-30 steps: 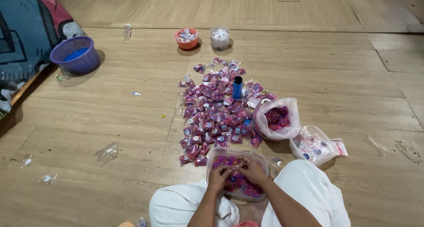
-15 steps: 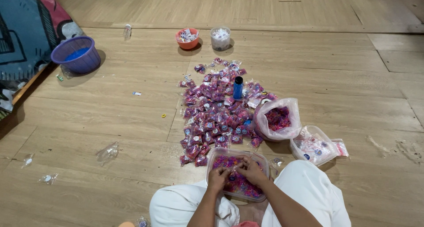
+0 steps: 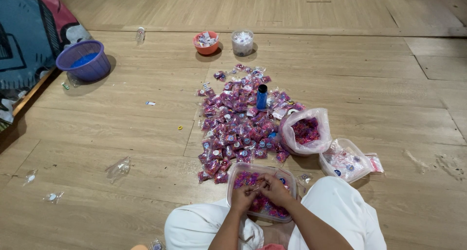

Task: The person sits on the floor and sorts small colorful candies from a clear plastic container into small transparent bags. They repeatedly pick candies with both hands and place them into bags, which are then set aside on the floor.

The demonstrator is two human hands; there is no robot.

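Both my hands are down in a clear plastic box (image 3: 234, 173) of small pink and purple pieces that sits between my knees. My left hand (image 3: 242, 197) and my right hand (image 3: 275, 189) meet over the box, fingers pinched together on a small piece; what exactly they pinch is too small to tell. Just beyond the box lies a wide pile of small pink and purple packets (image 3: 238, 123) on the wooden floor. A small blue bottle (image 3: 261, 96) stands upright in that pile.
An open plastic bag of pink pieces (image 3: 305, 131) and a clear bag of small items (image 3: 346, 162) lie to the right. An orange bowl (image 3: 206, 42) and a clear cup (image 3: 242, 42) stand farther off. A purple basket (image 3: 83, 60) sits at the left by a mat. Scraps of clear plastic (image 3: 118, 168) litter the floor.
My hands stay over the box with only slight finger movement. Nothing else has moved.
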